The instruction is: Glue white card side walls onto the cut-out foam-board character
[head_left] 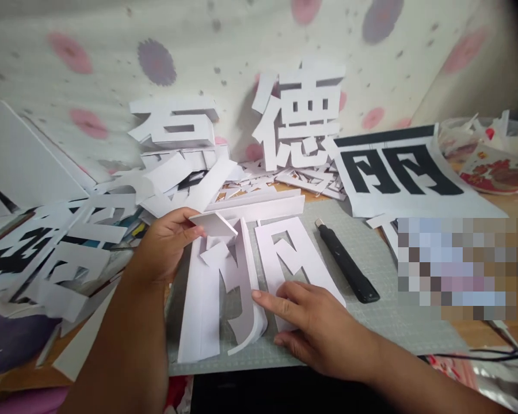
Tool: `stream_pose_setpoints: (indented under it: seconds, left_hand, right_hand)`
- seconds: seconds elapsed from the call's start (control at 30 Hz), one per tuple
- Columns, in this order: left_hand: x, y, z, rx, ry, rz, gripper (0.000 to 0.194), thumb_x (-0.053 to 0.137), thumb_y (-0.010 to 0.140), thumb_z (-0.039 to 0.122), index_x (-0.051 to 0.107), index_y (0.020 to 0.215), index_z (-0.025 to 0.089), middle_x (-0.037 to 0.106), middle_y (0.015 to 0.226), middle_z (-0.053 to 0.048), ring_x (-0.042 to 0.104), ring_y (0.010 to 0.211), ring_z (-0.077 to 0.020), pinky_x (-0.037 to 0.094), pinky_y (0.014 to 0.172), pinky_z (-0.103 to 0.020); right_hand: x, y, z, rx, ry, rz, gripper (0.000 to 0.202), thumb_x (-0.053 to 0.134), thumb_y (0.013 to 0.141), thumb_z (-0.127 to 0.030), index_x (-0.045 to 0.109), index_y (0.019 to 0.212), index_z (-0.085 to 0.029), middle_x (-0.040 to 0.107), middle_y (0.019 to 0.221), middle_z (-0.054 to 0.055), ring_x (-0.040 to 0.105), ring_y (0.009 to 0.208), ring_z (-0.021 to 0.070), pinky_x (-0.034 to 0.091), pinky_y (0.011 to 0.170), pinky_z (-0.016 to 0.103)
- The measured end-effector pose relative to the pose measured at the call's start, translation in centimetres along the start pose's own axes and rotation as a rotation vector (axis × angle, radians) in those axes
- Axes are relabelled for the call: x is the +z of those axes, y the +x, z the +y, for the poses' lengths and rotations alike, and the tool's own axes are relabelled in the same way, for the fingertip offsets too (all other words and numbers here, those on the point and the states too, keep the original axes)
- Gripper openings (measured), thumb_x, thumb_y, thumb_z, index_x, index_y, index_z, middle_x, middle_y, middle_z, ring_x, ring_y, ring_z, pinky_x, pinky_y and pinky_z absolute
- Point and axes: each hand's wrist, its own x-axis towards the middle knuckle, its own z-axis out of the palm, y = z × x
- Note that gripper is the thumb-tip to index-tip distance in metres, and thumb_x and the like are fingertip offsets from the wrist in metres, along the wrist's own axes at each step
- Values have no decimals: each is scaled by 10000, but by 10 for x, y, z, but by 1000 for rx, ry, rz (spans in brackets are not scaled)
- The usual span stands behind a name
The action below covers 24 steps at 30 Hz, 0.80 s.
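An off-white wall covering (224, 34) spans the back, printed with large pink blooms (71, 52), greyish-purple blooms (156, 61) and small grey specks; whether it is paper or cloth is unclear. At the right, a slanting edge (442, 75) meets a duller, shaded surface. Below stands a wooden table (498, 206), its warm brown top showing at both sides. Soft, diffuse light falls across the wall, fading into darkness at the upper right corner.
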Motion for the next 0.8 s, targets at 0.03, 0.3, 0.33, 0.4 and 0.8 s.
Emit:
stream_pose_setpoints:
  seconds: [0.03,0.3,0.33,0.4,0.8]
  left_hand:
    - [-2,1,-1,19,-13,-7,229,761,670,265,650,841,160,647,690,8,579,666,-132,463,656,-234]
    - [-12,4,-10,135,-61,-189,105,693,789,264,668,852,183,643,745,20,570,701,-106,428,696,-223]
    - [-12,4,-11,148,-65,-197,112,690,798,279,669,849,182,637,743,20,568,710,-105,423,708,-222]
    - [-13,6,-14,162,-83,-208,154,693,802,321,670,852,178,627,755,17,567,730,-107,421,736,-226]
    - [-8,10,-17,179,-275,-176,260,747,704,370,675,818,148,621,784,-16,560,705,-133,445,713,-273]
  right_hand:
    - [1,-2,0,-9,30,29,711,604,869,-193,313,1496,-360,578,1075,65,584,896,216,505,790,367]
    - [-26,38,-2,77,279,505,304,578,883,-277,701,1158,-232,611,797,37,570,743,182,478,704,319]
    - [-30,52,-3,147,308,538,283,614,847,-297,732,1096,-234,619,786,33,564,726,183,473,708,326]
    - [-34,80,-4,215,335,544,267,651,800,-332,760,1020,-229,649,810,39,568,716,184,470,715,338]
    - [0,143,-12,236,353,617,385,617,779,-524,645,642,-165,581,578,4,483,548,145,370,528,266]
